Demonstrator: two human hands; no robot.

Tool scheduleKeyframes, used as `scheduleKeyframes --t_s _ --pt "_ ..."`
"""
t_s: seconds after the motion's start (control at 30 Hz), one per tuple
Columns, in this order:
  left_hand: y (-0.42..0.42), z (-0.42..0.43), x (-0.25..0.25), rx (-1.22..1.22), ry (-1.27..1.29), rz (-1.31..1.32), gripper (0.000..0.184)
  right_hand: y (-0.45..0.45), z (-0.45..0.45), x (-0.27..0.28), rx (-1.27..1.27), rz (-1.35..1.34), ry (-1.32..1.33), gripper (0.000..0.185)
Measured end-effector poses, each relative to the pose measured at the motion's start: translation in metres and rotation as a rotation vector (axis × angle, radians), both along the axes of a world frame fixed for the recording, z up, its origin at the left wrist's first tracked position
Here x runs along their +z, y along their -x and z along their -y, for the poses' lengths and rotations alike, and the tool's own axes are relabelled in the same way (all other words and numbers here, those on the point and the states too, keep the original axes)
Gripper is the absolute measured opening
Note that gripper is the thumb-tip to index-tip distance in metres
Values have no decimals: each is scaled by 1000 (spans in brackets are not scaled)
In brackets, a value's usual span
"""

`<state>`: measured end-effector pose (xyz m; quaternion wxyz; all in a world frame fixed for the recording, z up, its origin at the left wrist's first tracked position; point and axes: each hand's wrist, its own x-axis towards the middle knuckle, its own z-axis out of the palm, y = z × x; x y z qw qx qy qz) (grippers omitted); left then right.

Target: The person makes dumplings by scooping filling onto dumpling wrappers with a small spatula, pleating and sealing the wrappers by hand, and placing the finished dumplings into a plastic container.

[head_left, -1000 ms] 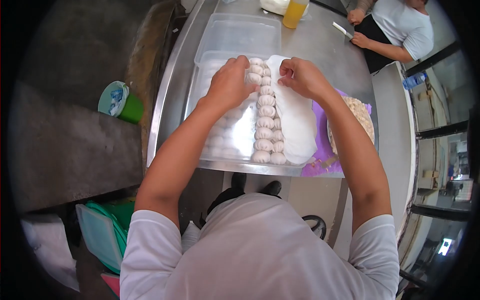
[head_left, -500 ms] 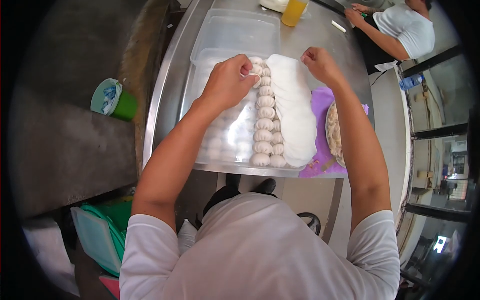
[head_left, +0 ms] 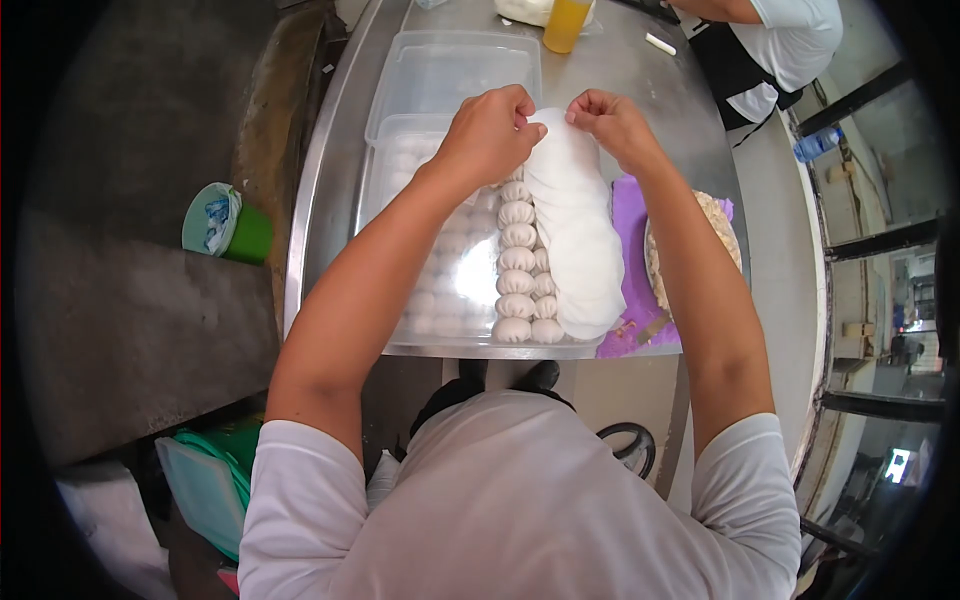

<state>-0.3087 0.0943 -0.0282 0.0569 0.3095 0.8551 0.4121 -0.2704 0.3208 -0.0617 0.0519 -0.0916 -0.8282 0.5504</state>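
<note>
Round white wrappers (head_left: 580, 240) lie overlapped in a long strip on the metal table. At the strip's far end my left hand (head_left: 492, 135) is closed, thumb near fingertips, at a wrapper's left edge. My right hand (head_left: 608, 122) pinches at the right side of that same end. Left of the strip, pleated white dumplings (head_left: 516, 258) stand in rows, partly under the wrappers. A clear plastic tray (head_left: 380, 220) holds more dumplings, blurred by glare. Right of the wrappers, a bowl of pale filling (head_left: 718, 228) rests on purple cloth (head_left: 628, 215), partly behind my right forearm.
An empty-looking clear container (head_left: 460, 75) lies beyond the tray. A yellow bottle (head_left: 566, 25) and a white-handled object (head_left: 660, 44) are farther back. Another person (head_left: 790, 40) stands at the far right. A green bin (head_left: 240, 228) is at the left.
My left hand has moved right, from the far dumplings to the wrappers. My right hand moved away from the wrappers, then back to their far end. The other person's arms shifted.
</note>
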Motion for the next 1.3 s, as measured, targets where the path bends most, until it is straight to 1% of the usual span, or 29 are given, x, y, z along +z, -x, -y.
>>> scheduleKeyframes --t_s 0.07,0.13,0.17,0.2,0.23,0.3,0.33,0.4,0.43,0.5,0.53,0.6,0.67,0.73,0.77,0.83,0.87,0.9,0.93,0.97,1.0,1.03,1.07,1.13,1.3 --pt "1 -9 1 -9 -13 46 33 -11 10 19 19 -23 -20 8" --pt "0 -19 1 75 -274 550 33 -20 16 25 33 -48 -42 9" --pt "-1 -23 2 69 -274 548 33 -22 19 26 79 -61 -26 8" --pt "-3 -26 3 106 -326 621 32 -25 22 28 127 -74 -10 7" --pt "-4 -28 5 144 -377 693 31 -28 26 29 123 -76 -10 7" --pt "-3 -29 0 112 -412 715 28 -36 29 31 163 3 92 11" --pt "-2 -30 -4 84 -448 738 25 -38 28 29 160 1 93 11" --pt "1 -27 -9 89 -478 774 22 -42 27 25 206 -65 94 22" --pt "3 -26 -11 98 -511 813 20 -45 25 26 203 -67 95 22" --pt "6 -26 -13 96 -537 825 19 -52 23 29 164 -77 -211 32" --pt "6 -26 -13 95 -565 837 19 -50 17 24 164 -78 -210 32" --pt "7 -26 -12 100 -536 822 18 -44 6 13 113 31 27 32" --pt "4 -26 -13 103 -505 808 18 -43 3 7 112 33 0 30" --pt "-2 -26 -16 73 -440 713 18 -42 0 5 108 34 -27 28" --pt "-2 -26 -19 72 -439 713 18 -40 -1 4 98 24 -40 26" --pt "-4 -27 -25 -18 -431 598 22 -40 1 5 91 15 -51 23" --pt "-3 -27 -27 -17 -431 599 22 -41 1 6 81 -1 55 21" --pt "-4 -28 -26 -41 -385 536 24 -42 2 8 70 -17 160 19" --pt "-5 -28 -26 -65 -340 473 27 -43 3 10 72 -18 159 19" --pt "-7 -30 -25 -64 -340 472 27 -44 4 12 65 6 280 19" --pt "-10 -31 -25 -56 -309 375 26 -46 4 14 56 31 401 19" --pt "-12 -32 -24 -48 -277 279 26 -46 5 15 56 31 401 19" --pt "-15 -32 -23 -51 -276 279 26 -47 6 16 68 28 433 20" --pt "-18 -32 -18 12 -163 162 28 -48 9 19 75 22 463 20" --pt "-14 -30 -24 -7 -230 172 30 -52 10 24 92 29 425 24"
